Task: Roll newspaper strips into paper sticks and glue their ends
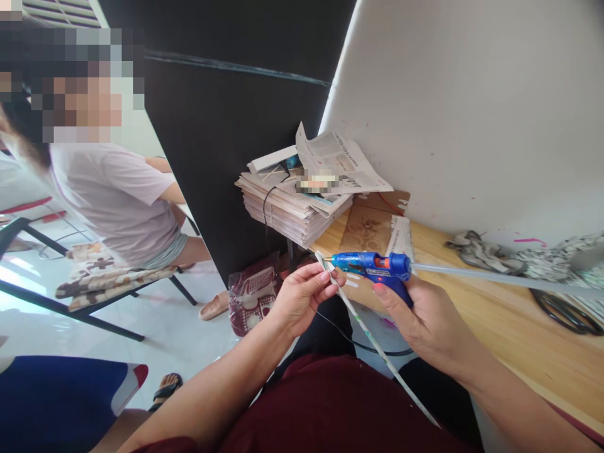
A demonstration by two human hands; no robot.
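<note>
My right hand (427, 321) is wrapped round the handle of a blue hot glue gun (372, 265), which points left. A long translucent glue stick (472, 274) sticks out of its back end, and a small red light glows on its side. In my left hand (306, 292), finger and thumb pinch a thin rolled paper strip (372, 340) near its upper end. The strip slants down to the right across my lap. The gun's nozzle is at the strip's upper end; whether they touch I cannot tell.
A stack of newspapers (297, 214) stands on the wooden table (495, 321) against the wall. Black-handled scissors (564, 311) and paper twists (542, 261) lie at the right. A wrapped maroon package (252, 299) is on the floor. Another person (117, 195) sits at the left.
</note>
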